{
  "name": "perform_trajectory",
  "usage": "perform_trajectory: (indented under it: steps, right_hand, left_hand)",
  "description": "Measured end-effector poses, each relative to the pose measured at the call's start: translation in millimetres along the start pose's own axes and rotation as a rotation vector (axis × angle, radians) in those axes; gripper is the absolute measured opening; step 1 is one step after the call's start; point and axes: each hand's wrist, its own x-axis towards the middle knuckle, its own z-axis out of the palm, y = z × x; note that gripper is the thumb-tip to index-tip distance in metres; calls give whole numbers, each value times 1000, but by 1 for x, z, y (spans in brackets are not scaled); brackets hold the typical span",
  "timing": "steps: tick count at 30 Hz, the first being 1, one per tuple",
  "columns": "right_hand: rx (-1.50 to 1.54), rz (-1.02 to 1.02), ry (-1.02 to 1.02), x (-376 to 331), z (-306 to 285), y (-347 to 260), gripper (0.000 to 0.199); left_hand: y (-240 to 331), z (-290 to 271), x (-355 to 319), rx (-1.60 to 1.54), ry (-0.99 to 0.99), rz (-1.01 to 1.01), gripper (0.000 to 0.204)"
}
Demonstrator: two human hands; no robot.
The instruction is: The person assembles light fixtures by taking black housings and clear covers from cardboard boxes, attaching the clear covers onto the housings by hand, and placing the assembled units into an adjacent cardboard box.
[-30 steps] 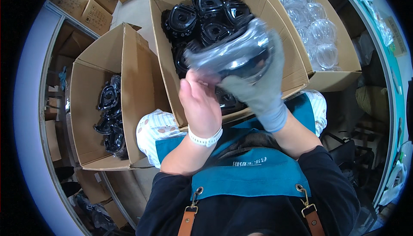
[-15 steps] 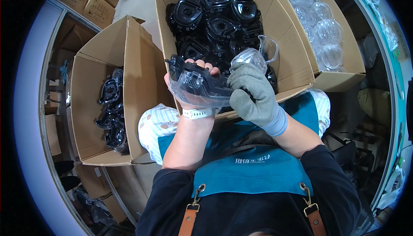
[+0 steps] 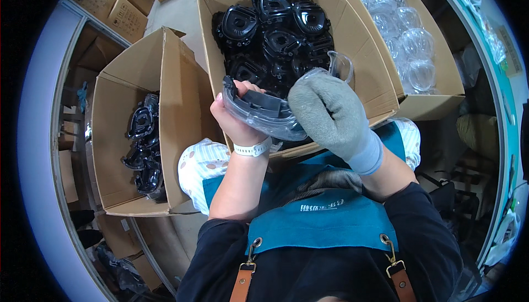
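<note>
My bare left hand [image 3: 239, 117], with a pale watch band at the wrist, grips the left end of a black plastic housing [image 3: 263, 103]. A clear plastic cover [image 3: 259, 121] curves along the side of the housing nearest me. My right hand [image 3: 330, 117], in a grey knit glove, is closed at the housing's right end and hides that end. Just beyond the glove, another clear plastic piece [image 3: 343, 66] with a rounded rim shows over the box, partly hidden. Below both hands stands a cardboard box [image 3: 363, 43] holding several glossy black housings [image 3: 281, 43].
To the left stands a cardboard box [image 3: 127, 70] with several black parts [image 3: 146, 147] inside. At the far right, another box [image 3: 435, 103] holds several clear covers [image 3: 419, 43]. Closed cartons [image 3: 127, 18] sit at the back left. A teal-edged bench [image 3: 504, 98] runs along the right.
The housing has tipped, so its inner side and the cover's curved edge now show. My right hand has turned over and moved slightly right, its fingers curling in against the housing.
</note>
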Motion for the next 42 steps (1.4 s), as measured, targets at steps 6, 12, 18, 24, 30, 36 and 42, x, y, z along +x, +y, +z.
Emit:
perform_trajectory:
  steps: [6, 12, 18, 24, 30, 36, 42]
  right_hand:
    - [106, 241, -58, -12, -4, -11, 15]
    - [246, 312, 13, -20, 2, -7, 14]
    - [158, 150, 83, -28, 11, -7, 29]
    - [-206, 5, -88, -31, 17, -1, 58]
    - [-260, -31, -55, -25, 16, 4, 52]
    - [-458, 222, -29, 29, -44, 82, 79]
    - [-890, 840, -944, -7, -46, 182, 105]
  left_hand:
    - [1, -9, 4, 11, -159, -24, 42]
    - [-5, -10, 3, 34, -84, -58, 43]
    - [0, -7, 4, 35, -114, -16, 41]
    - [3, -9, 4, 104, -111, 61, 40]
    - [23, -1, -2, 110, 12, 35, 42]
    - [181, -38, 22, 352, 249, 634, 38]
    - [299, -200, 83, 2191, 722, 718, 44]
